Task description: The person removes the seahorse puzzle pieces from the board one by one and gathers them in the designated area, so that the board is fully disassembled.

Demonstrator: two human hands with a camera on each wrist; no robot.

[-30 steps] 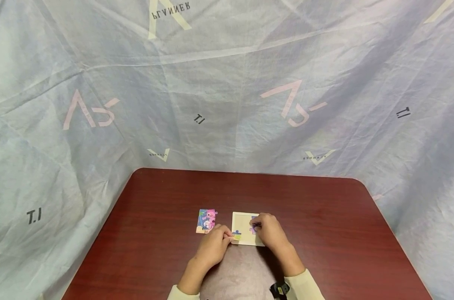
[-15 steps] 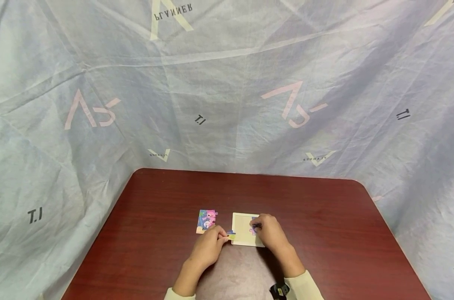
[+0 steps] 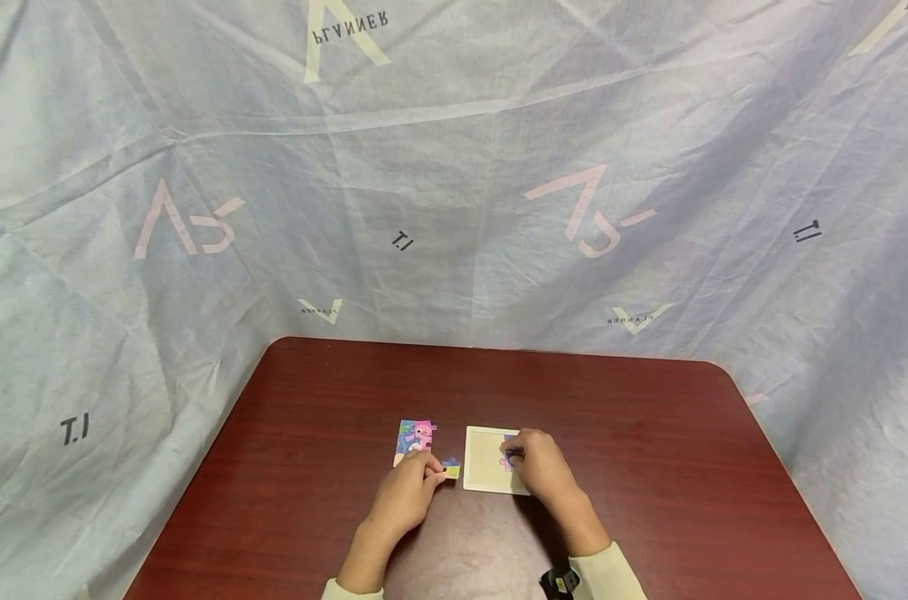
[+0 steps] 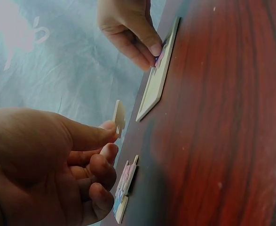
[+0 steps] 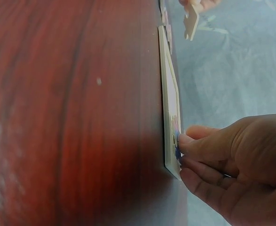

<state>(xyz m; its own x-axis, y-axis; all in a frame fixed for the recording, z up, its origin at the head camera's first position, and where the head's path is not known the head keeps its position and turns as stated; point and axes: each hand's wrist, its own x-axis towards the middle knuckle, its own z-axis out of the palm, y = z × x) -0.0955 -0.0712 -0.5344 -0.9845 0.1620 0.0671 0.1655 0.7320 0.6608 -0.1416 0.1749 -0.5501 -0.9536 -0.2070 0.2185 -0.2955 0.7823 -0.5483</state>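
In the head view my left hand [image 3: 404, 493] pinches a jigsaw puzzle piece [image 3: 451, 471], green, yellow and blue, between thumb and finger. It is held above the table, just left of a pale puzzle tray [image 3: 485, 458]. The left wrist view shows this piece [image 4: 119, 115] from its plain edge, apart from the tray. My right hand [image 3: 541, 461] is over the tray's right side, its thumb and fingers on a purple-blue puzzle piece [image 5: 177, 146] there. The hand covers much of that piece and the tray's right edge.
Left of the tray lies a group of joined puzzle pieces [image 3: 416, 435] with a pink figure, partly behind my left hand. Everything rests on a dark red wood-grain table [image 3: 333, 392]. Printed grey cloth [image 3: 454, 167] hangs around its back and sides.
My left hand has drawn the green and blue puzzle piece leftward, from the tray's lower left corner to outside the tray. The right hand stays in place on its piece.
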